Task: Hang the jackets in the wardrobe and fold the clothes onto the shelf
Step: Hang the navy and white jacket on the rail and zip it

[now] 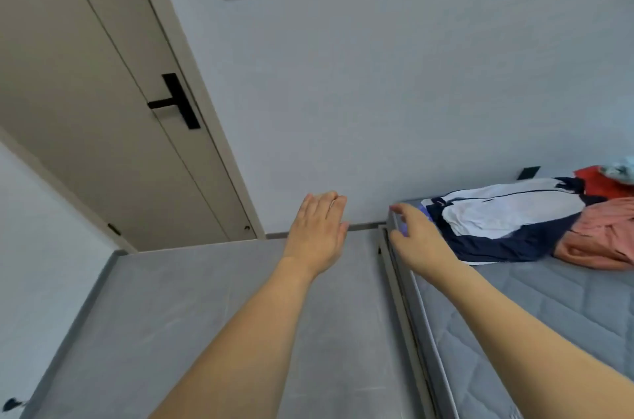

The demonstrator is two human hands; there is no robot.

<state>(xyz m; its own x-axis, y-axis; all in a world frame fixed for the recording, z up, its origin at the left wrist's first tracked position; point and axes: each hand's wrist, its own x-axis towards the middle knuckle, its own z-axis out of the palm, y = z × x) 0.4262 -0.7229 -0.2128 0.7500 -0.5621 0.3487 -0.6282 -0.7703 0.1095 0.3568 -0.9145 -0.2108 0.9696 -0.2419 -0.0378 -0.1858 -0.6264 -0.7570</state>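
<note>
The two bare forearms are reaching out from just under the viewpoint, so beginning at their tips: the fingers of the left hand (317, 229) are lying straight and together, gripping nothing, hovering above the grey floor (192, 326) short of the wall. The fingers of the right hand (417, 240) are spreading loosely, also holding nothing, stretching over the near corner of the bed (555, 312) towards the clothes; whether they are touching the mattress edge I cannot tell. Just beyond them the white-and-navy jacket (507, 216) is lying flat on the quilted grey cover, its long axis running along the wall, hem end nearest the hand and the collar end pointing away toward the red garment (597, 185). A salmon-pink garment (600, 233) is bunching against its far side, overlapping it. The jacket looks like light, soft, rather slippery sportswear that will sag and slide when lifted, so taking it by both shoulders near the collar seems wisest. A closed beige door (103, 116) is standing to the left.
</note>
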